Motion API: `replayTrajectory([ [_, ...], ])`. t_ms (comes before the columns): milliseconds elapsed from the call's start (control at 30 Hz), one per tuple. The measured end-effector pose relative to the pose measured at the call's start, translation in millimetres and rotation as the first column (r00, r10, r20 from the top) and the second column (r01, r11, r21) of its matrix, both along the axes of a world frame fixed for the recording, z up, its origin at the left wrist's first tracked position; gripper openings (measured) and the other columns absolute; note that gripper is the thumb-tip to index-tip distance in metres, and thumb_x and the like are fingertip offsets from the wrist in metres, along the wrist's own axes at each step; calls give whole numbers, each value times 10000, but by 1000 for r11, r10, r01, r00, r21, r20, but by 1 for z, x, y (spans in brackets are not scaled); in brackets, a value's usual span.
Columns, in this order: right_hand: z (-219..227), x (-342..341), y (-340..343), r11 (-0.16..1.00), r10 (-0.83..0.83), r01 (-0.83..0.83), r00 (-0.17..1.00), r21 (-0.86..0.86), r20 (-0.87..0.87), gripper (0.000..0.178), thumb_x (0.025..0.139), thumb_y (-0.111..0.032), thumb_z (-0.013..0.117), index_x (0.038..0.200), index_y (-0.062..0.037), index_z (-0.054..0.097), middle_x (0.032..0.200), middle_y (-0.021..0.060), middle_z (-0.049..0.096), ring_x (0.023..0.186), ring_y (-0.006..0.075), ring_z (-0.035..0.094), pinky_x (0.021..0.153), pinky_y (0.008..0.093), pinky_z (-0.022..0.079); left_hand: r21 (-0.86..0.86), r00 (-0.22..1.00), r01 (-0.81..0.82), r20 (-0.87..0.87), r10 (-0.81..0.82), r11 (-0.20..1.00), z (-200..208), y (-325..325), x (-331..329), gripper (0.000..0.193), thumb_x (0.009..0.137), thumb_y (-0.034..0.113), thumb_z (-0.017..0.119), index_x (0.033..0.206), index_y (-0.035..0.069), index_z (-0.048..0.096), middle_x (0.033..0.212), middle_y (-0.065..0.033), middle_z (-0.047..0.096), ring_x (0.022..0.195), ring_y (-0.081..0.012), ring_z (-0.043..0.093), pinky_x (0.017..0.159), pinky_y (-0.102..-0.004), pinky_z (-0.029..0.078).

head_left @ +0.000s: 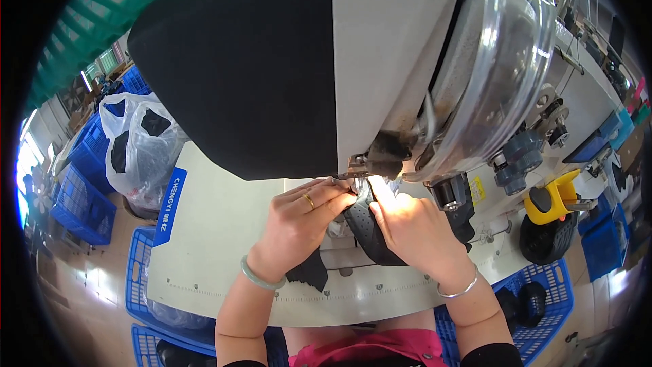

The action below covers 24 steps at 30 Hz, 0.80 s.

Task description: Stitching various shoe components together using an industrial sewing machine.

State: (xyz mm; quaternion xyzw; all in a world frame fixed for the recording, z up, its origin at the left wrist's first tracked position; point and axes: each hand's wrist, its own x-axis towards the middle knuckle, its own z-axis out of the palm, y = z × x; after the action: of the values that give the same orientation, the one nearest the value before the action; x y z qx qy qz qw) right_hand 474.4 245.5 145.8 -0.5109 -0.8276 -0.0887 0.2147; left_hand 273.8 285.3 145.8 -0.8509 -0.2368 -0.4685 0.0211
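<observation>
Under the head of a sewing machine (234, 75), a black piece with small perforations (365, 228), perhaps a shoe upper, is held at the lit needle area. My left hand (295, 221), with a gold ring and a pale bangle at the wrist, pinches its left edge close to the presser foot. My right hand (422, 234), wearing a silver bangle, grips the piece from the other side, index finger stretched toward the needle. The machine head partly hides the fingertips. A dark jagged-edged flap (309, 272) lies on the white machine table (224, 245) below my left hand.
At the left stand blue crates (85, 207) and a clear plastic bag (139, 177) with black pieces. Another blue basket (560, 299) holds dark items at the lower right. A yellow holder (553, 198) sits right of the machine. A green slatted thing (102, 20) overhangs the upper left.
</observation>
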Motion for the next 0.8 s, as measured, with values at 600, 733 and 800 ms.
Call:
replayTrajectory([
  [600,8,20,47,969,200,-158,953,190,-227,193,857,-173,582,775,-7,637,684,156,626,619,307,595,567,427,452,227,972,-143,-154,180,963,1,-9,6,247,664,-19,665,903,39,687,854,-51,658,827,-214,699,709,-298,591],
  [733,6,19,50,928,247,-186,956,324,-158,164,836,-169,600,795,-15,637,721,150,641,649,302,607,592,426,470,231,969,-132,-173,174,964,4,-9,5,176,720,11,676,895,23,688,882,-62,664,820,-208,703,688,-299,587],
  [800,1,21,54,901,249,-197,965,385,-87,160,839,-169,605,831,-11,632,739,143,644,669,303,614,615,425,480,237,972,-140,-150,179,961,4,-8,6,223,664,-20,675,880,33,688,843,-49,659,789,-212,699,686,-294,587],
])
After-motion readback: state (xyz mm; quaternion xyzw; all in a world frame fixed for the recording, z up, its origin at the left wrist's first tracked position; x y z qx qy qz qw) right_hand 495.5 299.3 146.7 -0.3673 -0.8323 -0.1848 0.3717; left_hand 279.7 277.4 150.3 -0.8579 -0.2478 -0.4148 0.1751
